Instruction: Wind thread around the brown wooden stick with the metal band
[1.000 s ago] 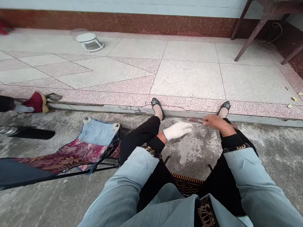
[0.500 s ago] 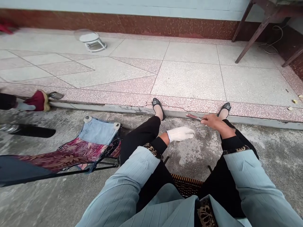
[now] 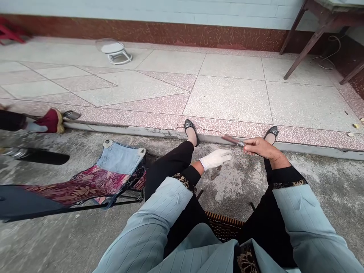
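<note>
My left hand [image 3: 215, 159] wears a white knitted glove and hovers over the ground between my knees. Its fingers are pressed together and curled; whatever they may hold is hidden. A small brownish blurred thing [image 3: 215, 174] shows just below the glove. To the right, my bare right hand [image 3: 260, 148] is closed around one end of a tool [image 3: 232, 140] with a reddish-brown wooden shaft and a silvery ringed collar. The shaft points left, slightly above the gloved fingertips and apart from them. The end inside my right hand is covered by my fingers.
A low folding chair [image 3: 113, 159] with patterned cloth stands at my left. Beyond it are another person's leg and red shoe [image 3: 51, 120], and a black flat blade-like thing [image 3: 45, 156]. A raised tiled step [image 3: 227, 96] runs ahead, with a small white stool [image 3: 119, 54] and a wooden table [image 3: 307, 43].
My right hand has turned a little, and the wooden shaft now shows more broadly. The brownish thing has appeared below my gloved hand. The whole view has shifted slightly.
</note>
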A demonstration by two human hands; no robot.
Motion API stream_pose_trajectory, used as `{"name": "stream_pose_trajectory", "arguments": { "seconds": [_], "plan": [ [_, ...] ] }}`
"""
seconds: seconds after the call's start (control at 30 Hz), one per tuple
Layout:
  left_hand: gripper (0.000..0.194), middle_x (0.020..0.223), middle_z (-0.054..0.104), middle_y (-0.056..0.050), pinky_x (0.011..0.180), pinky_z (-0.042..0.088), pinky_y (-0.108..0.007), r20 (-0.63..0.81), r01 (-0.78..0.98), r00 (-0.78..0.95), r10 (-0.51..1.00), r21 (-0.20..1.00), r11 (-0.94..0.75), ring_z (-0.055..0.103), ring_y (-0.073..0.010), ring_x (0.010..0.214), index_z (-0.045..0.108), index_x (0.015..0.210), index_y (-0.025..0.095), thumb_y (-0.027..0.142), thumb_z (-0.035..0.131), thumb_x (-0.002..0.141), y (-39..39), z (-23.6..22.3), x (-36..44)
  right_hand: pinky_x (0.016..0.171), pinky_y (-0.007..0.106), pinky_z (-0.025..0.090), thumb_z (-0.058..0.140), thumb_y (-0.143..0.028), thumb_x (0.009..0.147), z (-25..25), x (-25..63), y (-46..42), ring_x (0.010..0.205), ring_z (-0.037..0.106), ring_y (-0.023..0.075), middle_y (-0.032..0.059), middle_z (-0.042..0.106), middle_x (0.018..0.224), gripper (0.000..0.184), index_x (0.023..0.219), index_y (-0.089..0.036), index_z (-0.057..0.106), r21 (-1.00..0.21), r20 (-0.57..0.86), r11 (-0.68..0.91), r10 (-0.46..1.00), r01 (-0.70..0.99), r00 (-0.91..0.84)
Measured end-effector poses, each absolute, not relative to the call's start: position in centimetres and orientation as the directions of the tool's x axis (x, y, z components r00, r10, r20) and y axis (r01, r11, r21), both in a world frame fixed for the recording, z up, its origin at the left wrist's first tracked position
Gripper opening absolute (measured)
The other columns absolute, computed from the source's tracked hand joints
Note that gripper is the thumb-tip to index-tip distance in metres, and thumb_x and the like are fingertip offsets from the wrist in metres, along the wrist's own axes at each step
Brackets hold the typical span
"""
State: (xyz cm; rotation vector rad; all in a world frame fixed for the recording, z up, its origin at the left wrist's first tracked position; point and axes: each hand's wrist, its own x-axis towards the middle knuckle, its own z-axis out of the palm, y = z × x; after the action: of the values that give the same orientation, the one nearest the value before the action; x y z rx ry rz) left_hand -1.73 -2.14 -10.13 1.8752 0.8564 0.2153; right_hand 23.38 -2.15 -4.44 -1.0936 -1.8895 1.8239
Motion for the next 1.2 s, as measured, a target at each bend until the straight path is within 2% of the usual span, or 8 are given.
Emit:
{"name": "stream_pose_trajectory", "arguments": {
  "seconds": [0.17, 0.3, 0.4, 0.5, 0.6, 0.73, 1.0, 1.2],
  "plan": [
    [0.032, 0.073, 0.057, 0.000, 0.059, 0.033, -0.022, -0.223, 0.465, 0.820, 0.527, 0.797, -0.386, 0.048, -0.0109, 0.062, 0.059, 0.086, 0.017, 0.040, 0.040, 0.095, -3.0, -9.9, -1.0, 0.054, 0.025, 0.034, 0.056, -0.048, 0.083, -5.5, 23.0, -1.3, 0.058, 0.047, 0.0118, 0.0004, 0.054, 0.066, 0.037, 0.089, -0.013, 0.066, -0.871, -0.249, -0.101, 0.934, 0.481, -0.254],
    [0.030, 0.071, 0.057, 0.000, 0.059, 0.031, -0.024, -0.232, 0.477, 0.857, 0.459, 0.695, -0.538, 0.049, -0.0124, 0.062, 0.061, 0.085, 0.018, 0.039, 0.042, 0.094, -3.4, -9.8, -0.7, 0.061, 0.029, 0.035, 0.051, -0.034, 0.088, -6.0, 22.2, -1.2, 0.072, 0.055, 0.0189, 0.0082, 0.063, 0.079, 0.027, 0.093, -0.015, 0.069, -0.430, -0.364, -0.016, 0.918, 0.903, -0.157],
    [0.030, 0.072, 0.060, -0.001, 0.060, 0.033, -0.024, -0.204, 0.484, 0.850, 0.485, 0.665, -0.569, 0.051, -0.0134, 0.064, 0.063, 0.086, 0.019, 0.039, 0.043, 0.094, -3.2, -9.5, -0.8, 0.061, 0.031, 0.037, 0.055, -0.024, 0.085, -6.0, 21.4, -1.6, 0.076, 0.059, 0.0228, 0.0162, 0.067, 0.087, 0.021, 0.089, -0.011, 0.071, -0.229, -0.611, 0.107, 0.758, 0.968, -0.228],
    [0.029, 0.082, 0.065, -0.002, 0.066, 0.037, -0.023, -0.172, 0.535, 0.786, 0.594, 0.671, -0.513, 0.056, -0.0146, 0.072, 0.065, 0.091, 0.019, 0.036, 0.042, 0.093, -2.6, -8.9, -1.3, 0.057, 0.028, 0.039, 0.067, -0.022, 0.078, -5.5, 21.1, -2.3, 0.064, 0.059, 0.0187, 0.0107, 0.066, 0.070, 0.012, 0.079, -0.012, 0.074, -0.312, -0.779, 0.146, 0.527, 0.939, -0.341],
    [0.029, 0.086, 0.066, -0.002, 0.071, 0.040, -0.023, -0.163, 0.568, 0.708, 0.687, 0.709, -0.417, 0.058, -0.0151, 0.078, 0.065, 0.095, 0.018, 0.035, 0.041, 0.093, -2.0, -8.6, -1.6, 0.058, 0.024, 0.041, 0.068, -0.035, 0.080, -4.6, 21.9, -2.5, 0.061, 0.055, 0.0125, 0.0027, 0.064, 0.069, 0.025, 0.096, -0.017, 0.076, -0.638, -0.711, 0.094, 0.309, 0.764, -0.632],
    [0.033, 0.082, 0.064, -0.002, 0.068, 0.040, -0.023, -0.236, 0.564, 0.688, 0.686, 0.768, -0.302, 0.056, -0.0145, 0.072, 0.063, 0.101, 0.015, 0.037, 0.040, 0.094, -2.1, -8.9, -1.3, 0.059, 0.023, 0.040, 0.068, -0.045, 0.080, -3.7, 24.0, -2.3, 0.062, 0.050, 0.0093, -0.0001, 0.063, 0.076, 0.047, 0.118, -0.017, 0.070, -0.892, -0.423, -0.059, 0.462, 0.449, -0.780],
    [0.032, 0.079, 0.059, -0.002, 0.067, 0.035, -0.024, -0.199, 0.498, 0.793, 0.576, 0.757, -0.424, 0.051, -0.0134, 0.071, 0.061, 0.086, 0.016, 0.038, 0.040, 0.095, -3.3, -10.3, 0.0, 0.051, 0.022, 0.035, 0.066, -0.048, 0.079, -4.6, 24.2, -2.0, 0.057, 0.047, 0.0084, 0.0004, 0.061, 0.073, 0.035, 0.093, -0.016, 0.071, -0.920, -0.373, -0.207, 0.726, 0.333, -0.578],
    [0.030, 0.070, 0.054, -0.001, 0.059, 0.029, -0.026, -0.193, 0.487, 0.831, 0.522, 0.707, -0.513, 0.045, -0.0133, 0.062, 0.060, 0.080, 0.018, 0.039, 0.043, 0.093, -3.4, -10.6, 0.0, 0.051, 0.024, 0.036, 0.065, -0.039, 0.076, -6.9, 23.4, -1.2, 0.053, 0.048, 0.0104, 0.0002, 0.057, 0.060, 0.023, 0.076, -0.016, 0.069, -0.712, -0.479, -0.097, 0.791, 0.695, -0.381]
  ]
}}
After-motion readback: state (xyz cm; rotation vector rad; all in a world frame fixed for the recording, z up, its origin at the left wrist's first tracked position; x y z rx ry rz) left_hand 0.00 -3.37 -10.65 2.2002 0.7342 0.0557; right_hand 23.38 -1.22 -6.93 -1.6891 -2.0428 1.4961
